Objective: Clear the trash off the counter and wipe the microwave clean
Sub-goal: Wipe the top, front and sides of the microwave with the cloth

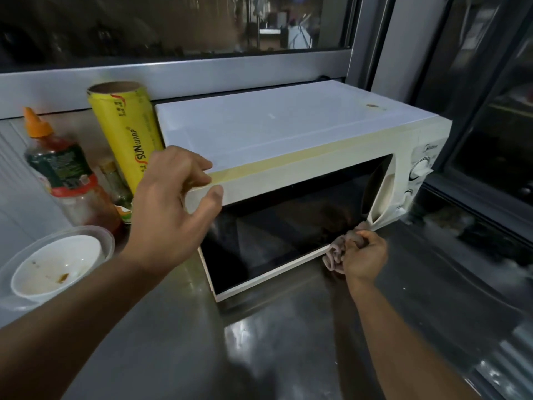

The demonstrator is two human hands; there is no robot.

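A white microwave (274,131) stands on a steel counter (288,342), its dark glass door facing me. My left hand (173,209) holds the microwave's top front left corner, fingers on top and thumb on the door's upper edge. My right hand (364,254) grips a crumpled pinkish cloth (336,251) and presses it against the door's lower right corner, below the handle. A small brown stain (372,105) marks the far right of the microwave's top.
A yellow roll of cling wrap (127,134) leans against the microwave's left side. A sauce bottle with an orange cap (60,168) and a small jar (115,183) stand beside it. A dirty white bowl in a clear plastic container (54,264) sits front left. A window frame (202,76) runs behind.
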